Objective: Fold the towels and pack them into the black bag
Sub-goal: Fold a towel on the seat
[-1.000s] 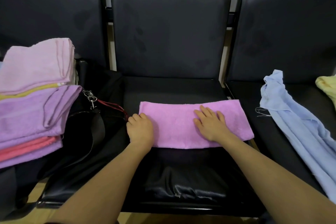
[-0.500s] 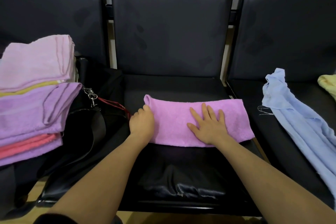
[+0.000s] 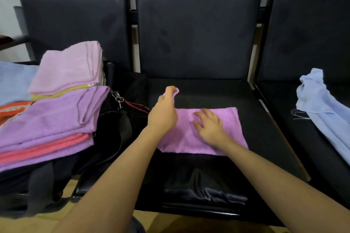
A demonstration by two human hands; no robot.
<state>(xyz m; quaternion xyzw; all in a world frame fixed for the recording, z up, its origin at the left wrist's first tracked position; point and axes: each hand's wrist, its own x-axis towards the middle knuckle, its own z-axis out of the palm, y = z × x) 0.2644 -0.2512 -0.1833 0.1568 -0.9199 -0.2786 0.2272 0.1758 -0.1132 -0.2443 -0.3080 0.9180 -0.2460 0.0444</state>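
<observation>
Towels are the job, and the one in hand is the pink towel, lying as a folded strip across the middle chair seat. The left hand pinches the strip's left end between curled fingers and holds it raised above the seat, with a small tip of cloth showing past the fingertips. Just to the right of it, the right hand lies flat on the strip, fingers spread and straight, pinning the middle of the cloth down.

By the look of it, this is the cross fold: the strip is being halved end to end. The raised end looks meant to travel rightward over the flat hand's side and land on the far right end, so the pressing hand will need to slide out or shift as the flap comes over, and the edges want lining up before smoothing.

Off to the left of the pinching hand sits a stack of folded towels, resting on the black bag; whether they are in it or only on top I cannot tell. Well to the right of the flat hand, a blue towel lies loose and unfolded on the next seat, so folding work remains.
</observation>
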